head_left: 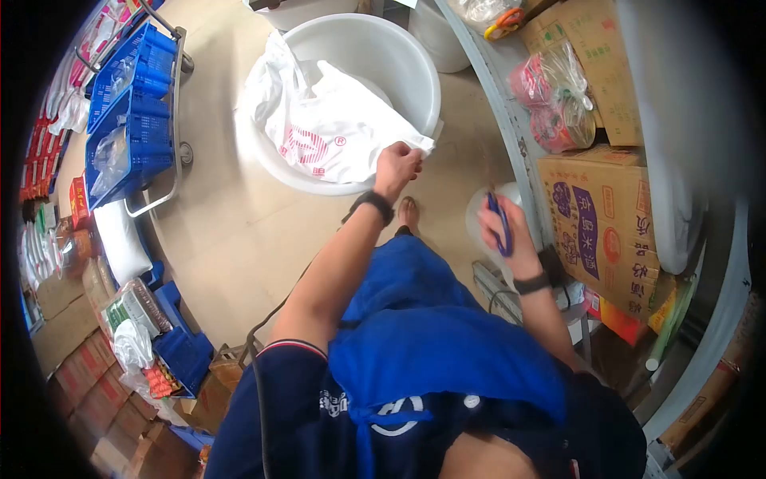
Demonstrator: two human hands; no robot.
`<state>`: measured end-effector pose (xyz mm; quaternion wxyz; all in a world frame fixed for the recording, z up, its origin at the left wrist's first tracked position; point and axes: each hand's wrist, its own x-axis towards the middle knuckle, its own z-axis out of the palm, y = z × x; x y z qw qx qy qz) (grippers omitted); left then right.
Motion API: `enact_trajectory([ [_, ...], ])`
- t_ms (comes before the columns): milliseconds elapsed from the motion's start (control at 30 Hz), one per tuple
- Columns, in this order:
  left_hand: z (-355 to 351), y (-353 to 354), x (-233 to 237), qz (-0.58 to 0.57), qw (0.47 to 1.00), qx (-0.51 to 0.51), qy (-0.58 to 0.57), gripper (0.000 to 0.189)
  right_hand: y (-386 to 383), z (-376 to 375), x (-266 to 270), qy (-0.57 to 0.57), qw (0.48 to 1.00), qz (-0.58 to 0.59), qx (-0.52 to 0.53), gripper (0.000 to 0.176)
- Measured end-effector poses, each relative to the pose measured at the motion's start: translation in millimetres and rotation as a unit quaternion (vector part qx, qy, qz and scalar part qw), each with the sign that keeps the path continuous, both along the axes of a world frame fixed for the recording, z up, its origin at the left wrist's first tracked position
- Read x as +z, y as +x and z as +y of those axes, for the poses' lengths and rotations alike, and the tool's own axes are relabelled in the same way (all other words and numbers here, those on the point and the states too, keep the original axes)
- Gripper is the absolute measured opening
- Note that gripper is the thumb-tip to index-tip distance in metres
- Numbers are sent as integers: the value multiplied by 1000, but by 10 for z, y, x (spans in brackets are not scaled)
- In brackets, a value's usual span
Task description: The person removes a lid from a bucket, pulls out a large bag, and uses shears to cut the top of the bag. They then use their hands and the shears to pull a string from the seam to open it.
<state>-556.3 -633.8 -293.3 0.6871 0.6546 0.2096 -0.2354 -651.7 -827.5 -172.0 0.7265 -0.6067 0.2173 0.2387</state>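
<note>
My left hand (397, 169) pinches the lower right corner of a white sack (335, 128) with red printing. The sack lies draped over a large round white tub (423, 60), covering its left and front part. To the right, my right hand (511, 227) is closed around a dark blue handled tool (500, 225), held upright beside the shelf and apart from the sack. Its working end is too small to make out.
Blue baskets (132, 144) ride on a wheeled cart at the left. Cardboard boxes (602, 223) and bagged pink goods (554, 100) fill a metal shelf at the right. A foot stands on the floor below the tub.
</note>
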Motion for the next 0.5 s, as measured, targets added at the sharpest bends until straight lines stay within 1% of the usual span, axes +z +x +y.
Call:
enact_trajectory([
  [33, 75, -70, -131, -65, 998, -14, 9, 18, 113, 1, -46, -3, 1000, -7, 4, 14],
  [67, 195, -157, -107, -84, 995, -4, -48, 16, 241, 1, -118, 9, 1000, -20, 17, 15],
  [100, 423, -281, -107, -77, 994, -34, -69, 14, 364, 12, -204, 22, 999, -31, 31, 15],
  [133, 645, -452, -35, -95, 989, -32, -104, 14, 481, 58, -268, 11, 998, -43, 53, 16],
  [167, 893, -631, 32, -104, 990, -60, -74, 12, 600, 130, -313, 2, 996, -53, 76, 16],
  [200, 1092, -843, 111, -92, 993, -40, -68, 14, 676, 201, -352, -6, 993, -64, 101, 17],
  [233, 1222, -1037, 198, -65, 997, -18, -35, 19, 719, 268, -393, 2, 990, -58, 125, 18],
  [300, 1291, -1333, 91, -65, 998, 16, -22, 24, 831, 457, -471, 21, 983, -56, 174, 20],
  [333, 1235, -1375, 20, -83, 995, 44, -22, 20, 850, 565, -502, 27, 979, -52, 195, 23],
  [367, 1144, -1305, 141, -101, 994, 28, 32, 14, 862, 691, -541, 30, 974, -67, 216, 23],
  [433, 933, -1209, 174, -114, 990, 85, 18, 11, 878, 949, -611, 26, 960, -95, 262, 23],
  [467, 885, -1168, 186, -109, 990, 84, 16, 11, 855, 1071, -677, 2, 959, -113, 260, 25],
  [500, 858, -1134, 201, -103, 991, 82, 15, 11, 884, 1155, -632, -57, 940, -95, 322, 24],
])
